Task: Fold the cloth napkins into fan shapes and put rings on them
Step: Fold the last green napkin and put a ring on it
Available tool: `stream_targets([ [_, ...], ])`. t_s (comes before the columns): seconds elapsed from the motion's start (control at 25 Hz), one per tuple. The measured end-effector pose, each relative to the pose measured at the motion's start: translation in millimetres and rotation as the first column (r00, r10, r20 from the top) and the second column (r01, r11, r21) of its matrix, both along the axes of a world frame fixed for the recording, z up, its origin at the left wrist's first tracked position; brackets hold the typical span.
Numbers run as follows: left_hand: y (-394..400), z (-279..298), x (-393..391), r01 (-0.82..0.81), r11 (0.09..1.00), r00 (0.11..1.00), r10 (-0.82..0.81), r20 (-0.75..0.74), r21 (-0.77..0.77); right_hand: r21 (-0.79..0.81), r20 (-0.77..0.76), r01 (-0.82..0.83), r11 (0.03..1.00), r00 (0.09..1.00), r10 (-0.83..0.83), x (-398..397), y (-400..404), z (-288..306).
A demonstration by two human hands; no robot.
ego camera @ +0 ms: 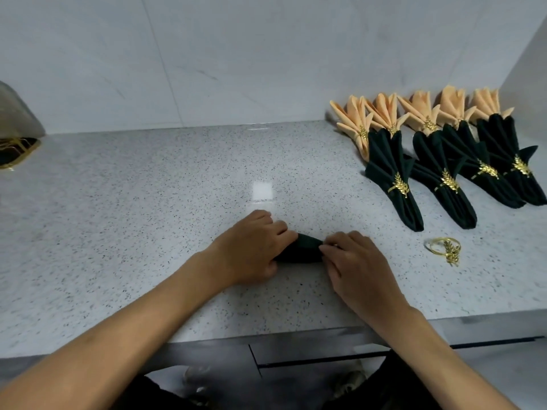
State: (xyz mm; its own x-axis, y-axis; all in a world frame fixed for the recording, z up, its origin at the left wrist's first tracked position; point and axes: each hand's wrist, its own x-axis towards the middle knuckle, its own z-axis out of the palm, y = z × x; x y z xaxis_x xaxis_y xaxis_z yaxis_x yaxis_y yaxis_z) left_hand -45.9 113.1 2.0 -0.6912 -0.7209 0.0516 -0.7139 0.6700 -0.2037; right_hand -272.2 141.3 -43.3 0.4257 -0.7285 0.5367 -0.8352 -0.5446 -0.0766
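Note:
A dark green napkin point(302, 250) lies bunched into a narrow strip on the speckled counter point(148, 202), mostly covered by my hands. My left hand point(251, 247) grips its left part with curled fingers. My right hand point(358, 261) pinches its right end. A loose gold ring with a leaf ornament point(444, 248) lies on the counter to the right of my right hand.
Several finished dark green fans point(393, 179) with gold rings lie at the right, and several peach fans point(358, 122) behind them by the wall. At the far left edge sits a clear bag point(17, 125) with gold rings inside. The counter's front edge runs just below my wrists.

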Motion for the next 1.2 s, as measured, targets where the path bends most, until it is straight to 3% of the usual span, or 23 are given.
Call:
stream_targets([
  [0.16, 7.4, 1.4, -12.4, -0.031, 0.999, 0.998, 0.032, 0.057, -0.031, 0.027, 0.037, -0.041, 0.999, 0.999, 0.04, -4.6, 6.9, 3.0],
  [0.32, 57.1, -9.0, -5.5, 0.041, 0.999, 0.998, -0.042, -0.037, -0.022, 0.0, 0.061, -0.129, 0.992, 0.99, 0.128, -16.1, 56.4, -14.2],
  [0.48, 110.6, -29.7, -2.2, -0.001, 0.987, 0.993, -0.018, -0.12, -0.161, -0.01, 0.041, -0.226, 0.974, 0.973, 0.226, -25.7, 82.9, -26.5],
  [0.6, 128.4, -34.5, -5.2, -0.031, 0.983, 0.997, 0.018, -0.076, -0.18, -0.064, 0.093, -0.259, 0.964, 0.96, 0.264, -29.8, 84.0, -27.9],
  [0.72, 117.2, -18.8, -7.2, -0.034, 0.998, 0.997, 0.031, -0.069, -0.05, 0.037, 0.253, -0.232, 0.972, 0.943, 0.215, -30.9, 63.7, -10.5],
  [0.88, 78.1, 36.6, -19.6, -0.148, 0.966, 0.982, 0.168, -0.082, 0.211, 0.268, 0.276, -0.209, 0.941, 0.952, 0.132, -45.4, 32.3, 24.9],
  [1.04, 44.4, 55.4, -40.0, -0.188, 0.966, 0.978, 0.168, 0.12, 0.179, 0.438, 0.156, -0.176, 0.882, 0.981, 0.119, -57.6, 17.1, 31.2],
  [1.12, 38.8, 56.7, -49.3, -0.184, 0.968, 0.978, 0.163, 0.131, 0.172, 0.418, 0.182, -0.135, 0.898, 0.981, 0.063, -70.4, 20.0, 30.6],
  [1.2, 34.4, 56.9, -52.1, -0.163, 0.973, 0.985, 0.152, 0.078, 0.164, 0.28, 0.418, 0.069, 0.957, 0.889, -0.187, -96.6, 26.4, 31.0],
])
